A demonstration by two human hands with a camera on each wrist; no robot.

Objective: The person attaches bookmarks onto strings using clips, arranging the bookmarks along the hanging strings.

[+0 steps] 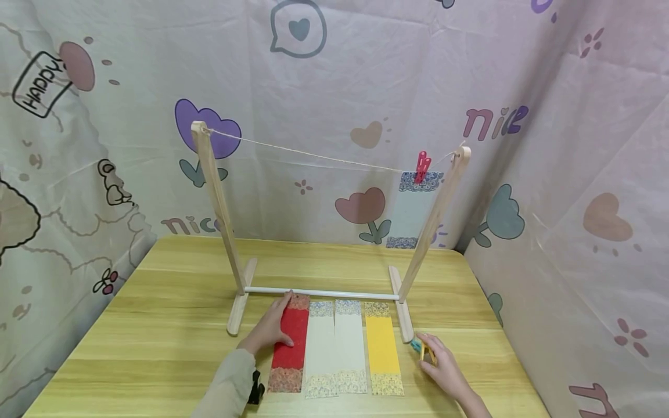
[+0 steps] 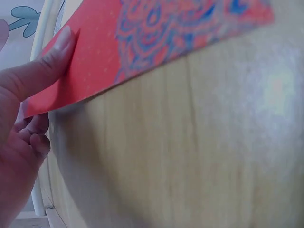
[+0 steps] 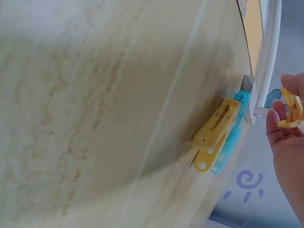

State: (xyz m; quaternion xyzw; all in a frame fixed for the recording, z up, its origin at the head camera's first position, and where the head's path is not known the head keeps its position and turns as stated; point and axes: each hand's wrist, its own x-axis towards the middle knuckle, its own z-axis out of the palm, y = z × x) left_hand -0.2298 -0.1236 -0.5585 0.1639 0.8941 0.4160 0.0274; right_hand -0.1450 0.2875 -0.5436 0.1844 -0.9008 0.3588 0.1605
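Since a pink clip (image 1: 420, 166) secures it, the pale card (image 1: 412, 213) hangs right of centre in my head view; the red card (image 1: 297, 325) lies lower centre. Left wrist, left edge: the left hand (image 2: 19, 152) pinches it above and below, for control, I judge. Right wrist, right edge: the right hand (image 3: 290, 154) pinches a yellow clip (image 3: 297, 111). Wood-grain table (image 3: 71, 118) fills the left; patterned cloth (image 3: 247, 209), lower right.

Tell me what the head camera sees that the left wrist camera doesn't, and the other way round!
Only the head view: the string, the red clip on it, the yellow strip and the right hand.
Only the left wrist view: fingers curled below the red strip's edge.
Both: the left hand, the red strip and the wooden table.
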